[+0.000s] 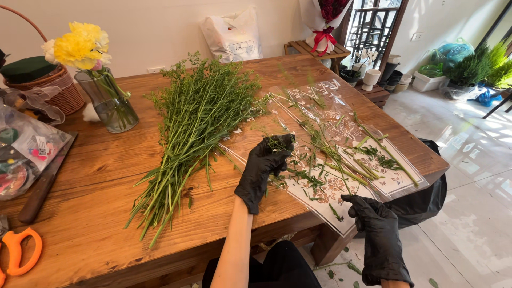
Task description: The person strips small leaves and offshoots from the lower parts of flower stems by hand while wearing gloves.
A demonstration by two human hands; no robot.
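Observation:
Both my hands wear black gloves. My left hand (264, 162) rests on the clear patterned wrapping sheet (373, 186), its fingertips pinched on a small green sprig (277, 143). My right hand (376, 224) hovers off the table's near right edge, fingers curled, and I cannot see anything in it. Trimmed stems and leaf scraps (336, 154) lie scattered over the sheet. A big bundle of green leafy stems (192, 128) lies on the wooden table (96, 213), just left of my left hand.
A glass vase with yellow flowers (104, 96) stands at the back left beside a wicker basket (50, 88). Orange scissors (18, 250), a knife (40, 186) and plastic bags lie at the left edge. A black bag (426, 197) hangs by the table's right corner.

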